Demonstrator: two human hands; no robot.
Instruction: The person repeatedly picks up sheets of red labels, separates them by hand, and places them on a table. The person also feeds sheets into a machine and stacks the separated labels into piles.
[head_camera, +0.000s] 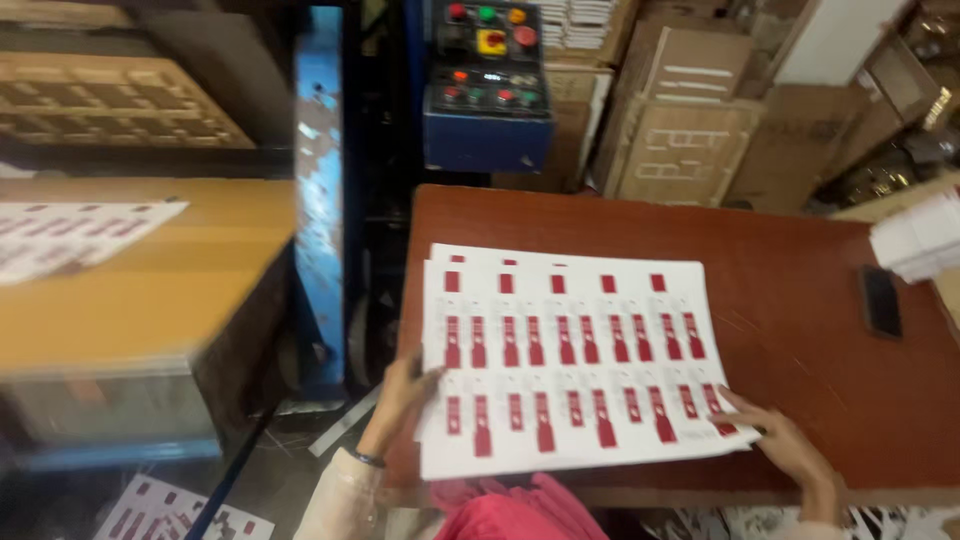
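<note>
Nearest to me, my left hand (405, 385) holds the left edge of a stack of printed sheets (570, 360), the fingers bent around the border; I think it pinches the edge, but the thumb is hidden, so I cannot tell how firmly. My right hand (775, 440) lies flat on the lower right corner of the stack, fingers spread and pressed down on the paper, the wrist low over the table edge. The sheets are white card with rows of red labels, and they rest near the front of the red-brown table (800, 300), a little fanned at the left side. I judge them light and thin, flexible more than stiff, and smooth, so one sheet can slip over another; the two opposite edges seem the best places to take hold. Further on the table, to the right, lies a dark phone (881, 300), well apart from the stack. Behind the table stands a blue control panel (487, 85) with coloured buttons, and beside it cardboard boxes (685, 130).
</note>
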